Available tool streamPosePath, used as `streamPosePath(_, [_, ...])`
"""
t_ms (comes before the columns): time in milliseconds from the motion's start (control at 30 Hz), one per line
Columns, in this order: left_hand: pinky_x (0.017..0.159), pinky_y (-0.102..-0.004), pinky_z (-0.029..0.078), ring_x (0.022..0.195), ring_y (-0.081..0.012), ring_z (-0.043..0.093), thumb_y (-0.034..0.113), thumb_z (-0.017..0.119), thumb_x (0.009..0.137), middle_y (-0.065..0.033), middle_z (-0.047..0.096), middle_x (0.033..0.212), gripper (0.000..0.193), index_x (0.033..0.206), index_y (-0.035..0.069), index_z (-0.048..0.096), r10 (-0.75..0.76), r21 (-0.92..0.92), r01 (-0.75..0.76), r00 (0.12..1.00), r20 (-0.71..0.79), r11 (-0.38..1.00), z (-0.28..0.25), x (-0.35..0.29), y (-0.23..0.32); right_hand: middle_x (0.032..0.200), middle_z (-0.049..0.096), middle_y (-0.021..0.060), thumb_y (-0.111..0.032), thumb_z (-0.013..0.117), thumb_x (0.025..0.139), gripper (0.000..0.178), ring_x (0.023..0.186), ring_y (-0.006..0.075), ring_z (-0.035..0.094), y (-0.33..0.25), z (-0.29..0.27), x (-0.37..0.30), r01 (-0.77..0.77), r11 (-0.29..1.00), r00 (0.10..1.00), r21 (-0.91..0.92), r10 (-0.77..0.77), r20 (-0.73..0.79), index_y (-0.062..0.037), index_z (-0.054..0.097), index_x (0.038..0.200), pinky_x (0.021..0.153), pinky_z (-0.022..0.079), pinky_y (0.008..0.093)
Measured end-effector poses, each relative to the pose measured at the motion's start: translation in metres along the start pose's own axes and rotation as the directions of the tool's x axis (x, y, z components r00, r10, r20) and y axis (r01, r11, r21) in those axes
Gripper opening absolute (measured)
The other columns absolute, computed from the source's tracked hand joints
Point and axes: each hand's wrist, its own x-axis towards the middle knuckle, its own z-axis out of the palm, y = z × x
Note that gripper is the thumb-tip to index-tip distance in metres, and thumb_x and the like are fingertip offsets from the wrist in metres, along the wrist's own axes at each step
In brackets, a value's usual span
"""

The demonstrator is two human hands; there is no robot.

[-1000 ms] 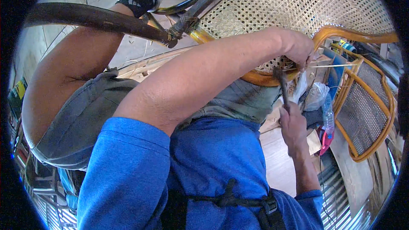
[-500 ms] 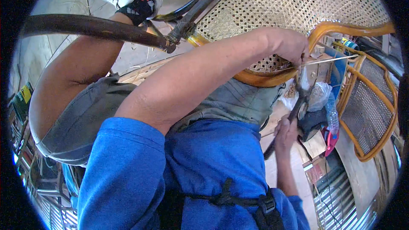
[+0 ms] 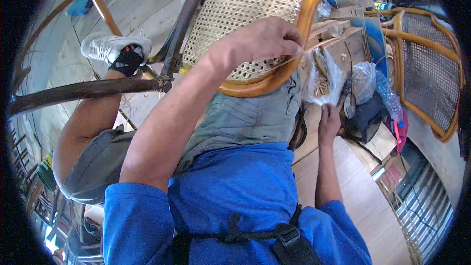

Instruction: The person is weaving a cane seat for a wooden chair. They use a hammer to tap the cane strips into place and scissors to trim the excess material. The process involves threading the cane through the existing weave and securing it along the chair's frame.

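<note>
A chair part with pale woven cane (image 3: 245, 7) and a glossy orange-brown rattan rim (image 3: 267, 86) lies across my lap. My left hand (image 3: 267, 39) is over the weave beside the rim, thumb and fingers closed on a thin pale cane strip (image 3: 300, 53). On the boards to the right, an opened clear plastic bag (image 3: 334, 76) holds small brownish bits (image 3: 321, 87), too small to name surely. My right hand (image 3: 329, 120) is closed at the bag's near edge, its fingertips partly hidden. A dark-handled tool (image 3: 347, 87) lies just right of the bag.
Dark chair poles (image 3: 83, 93) cross on the left by my leg and white shoe (image 3: 110, 48). Farther right are a crumpled plastic bag (image 3: 363, 81), a clear bottle (image 3: 387, 93), a black cloth-like item (image 3: 365, 115) and another rattan-framed mesh panel (image 3: 427, 68).
My right hand has let go of the dark-handled tool and is now at the plastic bag. The long strip end stretching right from my left hand no longer shows. My view has shifted right.
</note>
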Motion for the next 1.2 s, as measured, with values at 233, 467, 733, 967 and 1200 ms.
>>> streamPosePath(233, [0.064, -0.0224, 0.045, 0.070, -0.0063, 0.054, 0.024, 0.057, 0.087, 0.0008, 0.060, 0.076, 0.026, 0.098, 0.001, 0.063, -0.143, -0.070, 0.133, 0.974, -0.177, 0.989, 0.002, -0.022, 0.004, 0.092, 0.060, 0.0162, -0.016, 0.057, 0.084, 0.018, 0.087, 0.0317, 0.058, -0.008, 0.008, 0.052, 0.087, 0.996, 0.996, -0.033, -0.086, 0.027, -0.0048, 0.060, 0.097, 0.076, 0.045, 0.0380])
streamPosePath(467, [0.065, -0.0217, 0.044, 0.070, -0.0044, 0.051, 0.020, 0.056, 0.087, 0.0030, 0.059, 0.074, 0.022, 0.095, 0.001, 0.064, -0.126, -0.071, 0.109, 0.948, -0.292, 0.991, 0.009, -0.040, 0.011, 0.098, 0.060, 0.0151, -0.014, 0.058, 0.080, 0.020, 0.089, 0.0335, 0.057, -0.038, 0.017, 0.055, -0.023, 0.995, 0.989, -0.099, 0.037, 0.140, -0.0049, 0.061, 0.098, 0.080, 0.044, 0.0402])
streamPosePath(733, [0.062, -0.0188, 0.042, 0.066, -0.0026, 0.048, 0.019, 0.055, 0.089, 0.0041, 0.056, 0.073, 0.021, 0.096, 0.001, 0.063, -0.151, -0.312, 0.060, 0.949, -0.278, 0.948, 0.030, -0.055, 0.021, 0.073, 0.055, 0.0010, -0.012, 0.055, 0.086, 0.017, 0.059, 0.0080, 0.050, -0.013, -0.007, 0.053, -0.381, 0.795, 0.908, 0.471, 0.227, 0.352, -0.0007, 0.058, 0.099, 0.049, 0.038, 0.0217])
streamPosePath(967, [0.065, -0.0287, 0.046, 0.071, -0.0145, 0.056, 0.018, 0.058, 0.084, -0.0068, 0.060, 0.077, 0.021, 0.096, 0.000, 0.062, -0.099, -0.150, 0.082, 0.989, -0.110, 0.985, 0.087, -0.050, 0.024, 0.073, 0.057, 0.0013, -0.008, 0.057, 0.084, 0.015, 0.061, 0.0063, 0.052, -0.078, -0.051, 0.027, -0.479, 0.586, 0.859, 0.654, 0.161, 0.486, -0.0021, 0.058, 0.098, 0.054, 0.042, 0.0200])
streamPosePath(1200, [0.061, -0.0252, 0.046, 0.069, -0.0113, 0.056, 0.021, 0.056, 0.086, -0.0044, 0.061, 0.083, 0.021, 0.090, 0.003, 0.064, -0.205, -0.440, 0.207, 0.977, 0.051, 0.874, 0.106, -0.051, 0.024, 0.084, 0.060, 0.0016, -0.005, 0.058, 0.084, 0.014, 0.071, 0.0056, 0.055, -0.126, -0.060, -0.007, -0.500, 0.299, 0.864, 0.813, 0.109, 0.492, -0.0041, 0.055, 0.098, 0.061, 0.045, 0.0191])
